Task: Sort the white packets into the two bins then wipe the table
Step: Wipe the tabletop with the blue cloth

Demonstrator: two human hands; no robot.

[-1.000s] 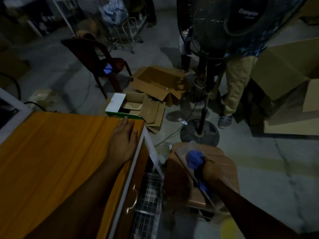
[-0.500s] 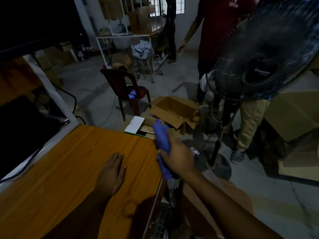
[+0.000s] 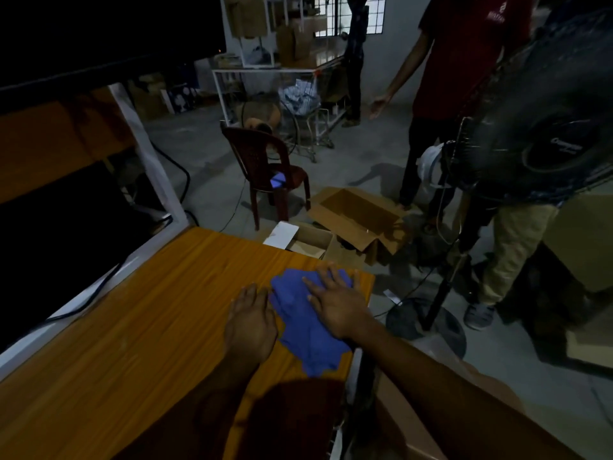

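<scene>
A blue cloth (image 3: 303,322) lies spread near the right far corner of the orange wooden table (image 3: 149,327). My right hand (image 3: 335,302) presses flat on the cloth's right part, fingers spread. My left hand (image 3: 251,322) rests flat on the table just left of the cloth, touching its edge. No white packets show on the tabletop. Bins are not in sight.
Open cardboard boxes (image 3: 355,220) lie on the floor beyond the table's far edge. A dark red plastic chair (image 3: 262,171) stands behind them. A pedestal fan (image 3: 537,134) stands at the right, with two people (image 3: 464,61) nearby. A dark monitor (image 3: 49,234) fills the left.
My right hand lifted the blue cloth from the stool beside the table, brought it up, and laid it flat on the tabletop. My left hand stayed on the table.
</scene>
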